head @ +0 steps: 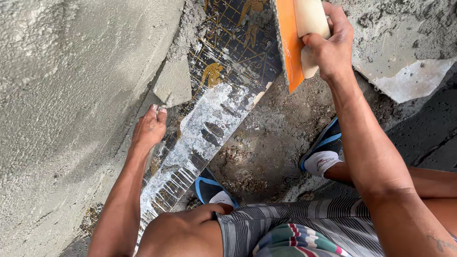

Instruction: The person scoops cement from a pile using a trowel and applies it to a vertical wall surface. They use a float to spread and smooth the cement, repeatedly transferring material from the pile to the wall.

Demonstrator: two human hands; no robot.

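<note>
Rough grey cement-plastered wall point(62, 95) filling the left of the view, fresh and grainy, meeting a dirt-and-rubble floor point(271, 143) strewn with mortar crumbs. Right hand point(328, 47) at top centre, grip closed tight around the pale wooden handle point(309, 28) of an orange-edged plastering float point(289, 45), fingers wrapped fully over the handle, the float tilted on edge with its orange face turned left and its lower corner pointing down toward the floor. Left hand point(150, 127) low against the foot of the wall, fingers bent onto a small steel trowel; grip appears closed on the trowel's handle, though mostly hidden under the hand. Flat grey trowel blade point(173, 83), coated in cement, sticking up just above the fingertips and lying close to the wall. Long black sheet with gold figures and a grid pattern point(223, 71) stretched diagonally along the wall's base from top centre to bottom left, its middle smeared white and grey with dried mortar. Pale, cement-caked slab point(409, 78) at upper right. Blue-strapped sandals point(323, 147) on the floor, striped shorts point(304, 223) at the bottom edge.
</note>
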